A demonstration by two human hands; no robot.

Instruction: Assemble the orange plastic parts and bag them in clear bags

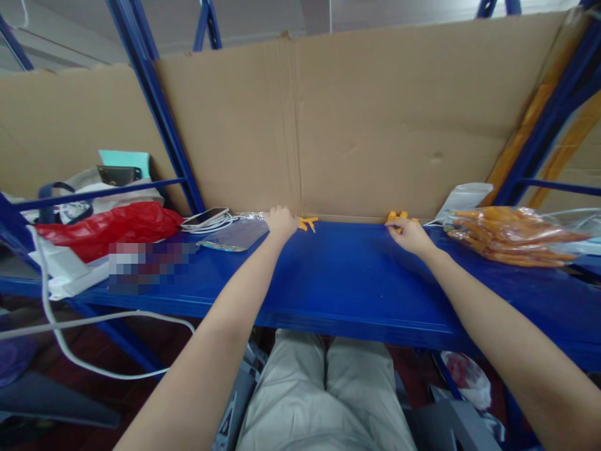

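At the back edge of the blue shelf (338, 275), my left hand (280, 224) is closed, with its fingers curled down. A small orange branched piece (308, 222) shows just right of it, seeming to touch it. What lies under the fingers is hidden. A clear plastic bag (239, 235) lies flat to the left of this hand. Farther right, my right hand (410, 235) is closed in a pinch at a small orange piece (398, 217) by the cardboard wall. Its fingertips partly cover that piece.
A tall cardboard panel (375, 119) stands along the back. On the right lies a clear bag of orange pieces (507, 238). A phone (209, 217), white cable (223, 224) and red bag (117, 228) sit on the left. Blue posts (154, 106) flank the shelf.
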